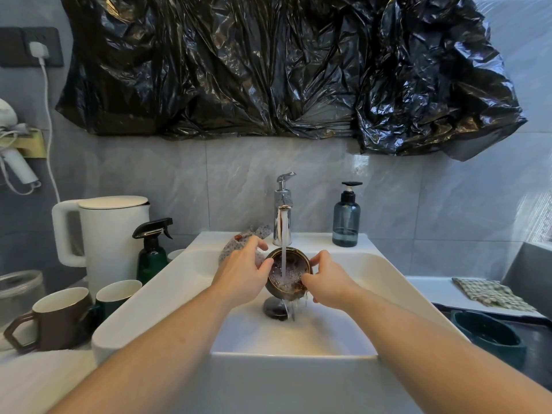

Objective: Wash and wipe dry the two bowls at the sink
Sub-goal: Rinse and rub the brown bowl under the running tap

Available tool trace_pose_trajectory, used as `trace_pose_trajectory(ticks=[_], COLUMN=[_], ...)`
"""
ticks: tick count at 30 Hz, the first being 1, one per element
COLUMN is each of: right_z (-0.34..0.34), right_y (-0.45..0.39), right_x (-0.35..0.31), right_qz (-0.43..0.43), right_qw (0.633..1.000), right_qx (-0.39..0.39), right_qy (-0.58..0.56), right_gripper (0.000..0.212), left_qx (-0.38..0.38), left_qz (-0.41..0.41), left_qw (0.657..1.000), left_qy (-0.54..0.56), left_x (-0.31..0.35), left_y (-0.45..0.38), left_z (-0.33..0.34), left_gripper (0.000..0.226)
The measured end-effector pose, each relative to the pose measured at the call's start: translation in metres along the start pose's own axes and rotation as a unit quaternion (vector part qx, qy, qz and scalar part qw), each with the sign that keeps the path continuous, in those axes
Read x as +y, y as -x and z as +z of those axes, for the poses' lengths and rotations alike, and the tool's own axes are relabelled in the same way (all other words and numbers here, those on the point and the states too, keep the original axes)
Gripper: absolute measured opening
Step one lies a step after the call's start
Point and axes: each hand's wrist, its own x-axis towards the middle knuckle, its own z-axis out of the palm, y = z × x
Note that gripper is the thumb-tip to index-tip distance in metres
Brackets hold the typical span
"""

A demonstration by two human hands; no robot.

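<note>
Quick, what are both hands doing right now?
Left hand: closed on the bowl, gripping its left rim under the tap.
Right hand: closed on the same bowl, gripping its right rim.

sink rim [334, 239]: soap bottle [346, 218] | counter [430, 286]: checked cloth [490, 294]
</note>
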Motion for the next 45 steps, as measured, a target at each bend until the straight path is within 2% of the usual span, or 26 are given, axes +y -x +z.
trace_pose_trajectory(ticks=[12, 19, 36, 45], right_z=[0.001, 0.001, -0.002, 0.0], right_y=[-0.005, -0.007, 0.002, 0.003], right_x=[0.006, 0.008, -0.001, -0.003], right_qz=[0.019, 0.01, -0.078, -0.097], right_qw=[1.0, 1.0, 0.996, 0.991], right_qx=[-0.024, -0.021, 0.044, 0.07], right_qy=[-0.002, 0.002, -0.023, -0.058], right_gripper=[0.049, 0.05, 0.031, 0.039], left_qx=[-0.027, -0.034, -0.038, -0.012], left_qz=[-0.004, -0.003, -0.032, -0.045], left_qw=[1.0, 0.999, 0.999, 0.999], left_qy=[0.001, -0.001, -0.006, -0.013], left_x=[0.001, 0.0, -0.007, -0.011], left_y=[0.001, 0.0, -0.005, -0.009], left_z=[-0.002, -0.001, 0.004, 0.007], left_gripper=[0.018, 0.02, 0.016, 0.018])
